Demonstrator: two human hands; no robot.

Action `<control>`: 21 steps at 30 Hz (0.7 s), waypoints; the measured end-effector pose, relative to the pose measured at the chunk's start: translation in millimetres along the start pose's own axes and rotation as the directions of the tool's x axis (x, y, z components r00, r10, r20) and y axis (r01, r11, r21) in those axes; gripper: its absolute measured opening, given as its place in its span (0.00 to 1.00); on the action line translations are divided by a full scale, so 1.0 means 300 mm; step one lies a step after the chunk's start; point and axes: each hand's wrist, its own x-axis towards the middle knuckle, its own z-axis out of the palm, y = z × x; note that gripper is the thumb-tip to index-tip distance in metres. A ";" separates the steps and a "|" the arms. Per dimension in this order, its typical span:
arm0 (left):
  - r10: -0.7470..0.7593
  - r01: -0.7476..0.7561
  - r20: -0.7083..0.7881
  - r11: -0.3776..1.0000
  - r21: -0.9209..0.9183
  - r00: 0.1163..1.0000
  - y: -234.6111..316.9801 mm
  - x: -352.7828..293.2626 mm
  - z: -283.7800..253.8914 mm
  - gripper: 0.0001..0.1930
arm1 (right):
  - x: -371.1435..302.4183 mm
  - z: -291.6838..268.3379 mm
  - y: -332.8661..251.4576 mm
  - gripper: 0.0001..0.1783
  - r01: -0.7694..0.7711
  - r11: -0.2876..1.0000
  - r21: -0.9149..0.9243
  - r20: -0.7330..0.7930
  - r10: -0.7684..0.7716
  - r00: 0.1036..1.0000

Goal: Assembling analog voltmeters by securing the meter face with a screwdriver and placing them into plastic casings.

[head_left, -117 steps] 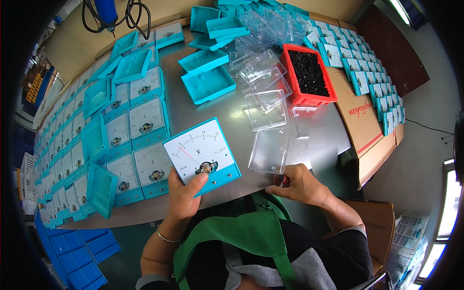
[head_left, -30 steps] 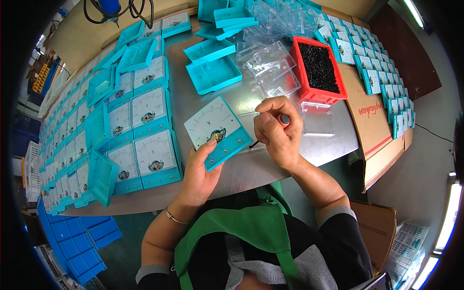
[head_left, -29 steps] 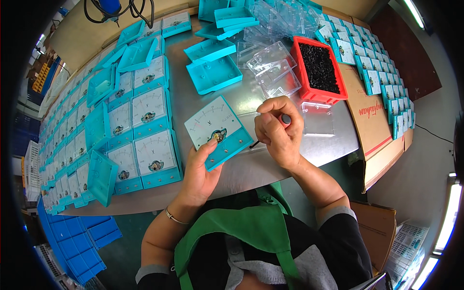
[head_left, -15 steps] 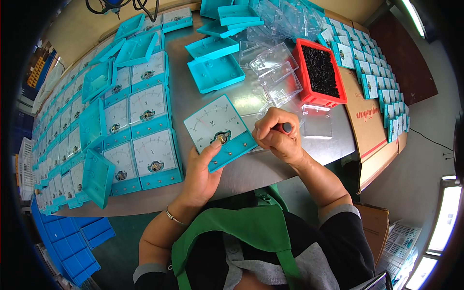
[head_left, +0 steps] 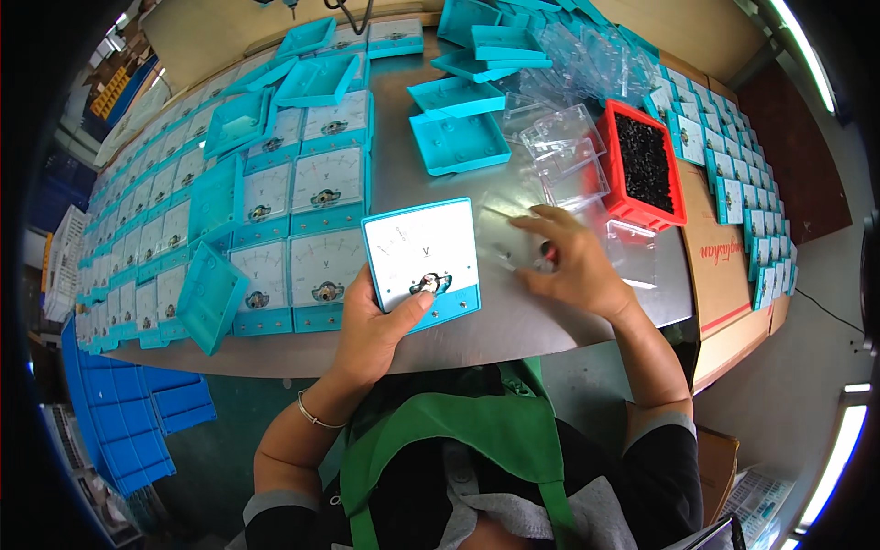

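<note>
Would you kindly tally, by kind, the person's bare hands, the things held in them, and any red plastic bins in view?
Bare hands, left hand and right hand: 2
Square white-faced meter with turquoise base, in the left hand: 1
Red-and-dark-handled tool, in the right hand: 1
Red plastic bin of small black parts: 1
Total: 5

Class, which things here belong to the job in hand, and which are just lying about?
Apparently the job's: voltmeter, in the left hand; red-handled tool, at the right hand; clear plastic covers; teal cases.

Apparently lying about: blue plastic bin; white crate.
</note>
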 end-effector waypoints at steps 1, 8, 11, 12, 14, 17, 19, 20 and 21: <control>0.006 -0.006 -0.014 1.000 0.009 1.000 0.004 -0.006 -0.004 0.19 | 0.006 -0.015 -0.001 0.31 -0.013 0.991 0.132 -0.142 0.032 0.989; -0.372 0.476 0.306 0.771 -0.424 0.876 -0.008 0.010 0.016 0.25 | 0.001 -0.017 -0.130 0.31 0.102 0.938 0.332 -0.038 -0.095 0.995; -0.383 0.501 0.326 0.705 -0.502 0.864 -0.033 0.004 0.018 0.27 | 0.006 -0.015 -0.146 0.30 0.036 0.958 0.286 0.049 -0.053 0.997; -0.384 0.502 0.327 0.703 -0.504 0.864 -0.034 0.004 0.018 0.27 | 0.007 -0.008 -0.137 0.30 0.024 0.959 0.283 0.064 -0.044 0.997; -0.384 0.521 0.370 0.744 -0.419 0.846 -0.034 0.004 0.016 0.26 | 0.009 0.000 -0.126 0.30 0.009 0.960 0.279 0.082 -0.033 0.996; -0.409 0.543 0.368 0.721 -0.430 0.835 -0.043 -0.001 0.004 0.26 | 0.014 0.012 -0.123 0.30 0.005 0.959 0.283 0.101 -0.035 0.994; -0.393 0.550 0.399 0.705 -0.448 0.829 -0.058 -0.004 -0.012 0.27 | 0.016 0.018 -0.126 0.29 -0.023 0.952 0.305 0.134 -0.019 0.991; -0.375 0.555 0.427 0.691 -0.463 0.823 -0.064 -0.004 -0.018 0.27 | 0.015 0.018 -0.128 0.29 -0.026 0.953 0.303 0.137 -0.016 0.990; -0.375 0.556 0.428 0.688 -0.466 0.822 -0.061 -0.004 -0.013 0.27 | 0.016 0.019 -0.128 0.29 -0.015 0.959 0.283 0.158 -0.031 0.987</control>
